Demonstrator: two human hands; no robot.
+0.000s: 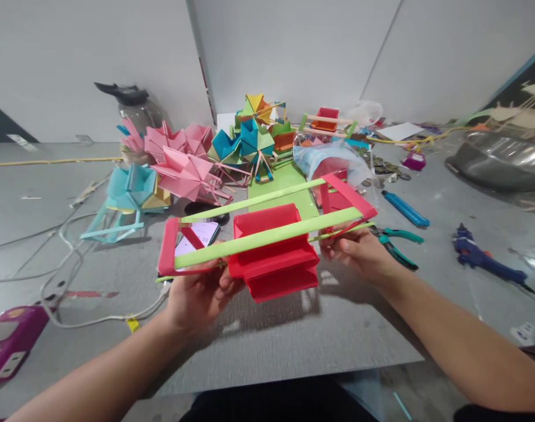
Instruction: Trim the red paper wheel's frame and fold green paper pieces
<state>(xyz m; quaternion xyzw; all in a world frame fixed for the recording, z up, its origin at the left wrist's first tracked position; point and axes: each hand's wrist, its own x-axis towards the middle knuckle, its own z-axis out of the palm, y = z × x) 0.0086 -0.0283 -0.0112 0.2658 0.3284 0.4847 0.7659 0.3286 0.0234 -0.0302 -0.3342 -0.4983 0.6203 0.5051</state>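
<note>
Above the grey table I hold up a papercraft frame [267, 234] made of long light-green strips with red triangular ends. At its middle sits a red folded-paper wheel [274, 258] with box-like pockets. My left hand [201, 296] grips the frame's lower left side, its fingers curled under the green strip and close to the wheel. On the other side, my right hand [355, 252] pinches the frame's lower right near the red end. Parts of the fingers on both hands are hidden behind the paper. A phone [199, 234] lies behind the frame's left end.
Pink paper wheels [183, 170], a light-blue one [131, 187] and multicoloured ones [250, 140] crowd the back. To the right lie green-handled pliers [399, 243], a blue cutter [406, 208], a blue glue gun [487, 258] and a metal bowl [500, 161]. A purple power strip [19, 340] sits left.
</note>
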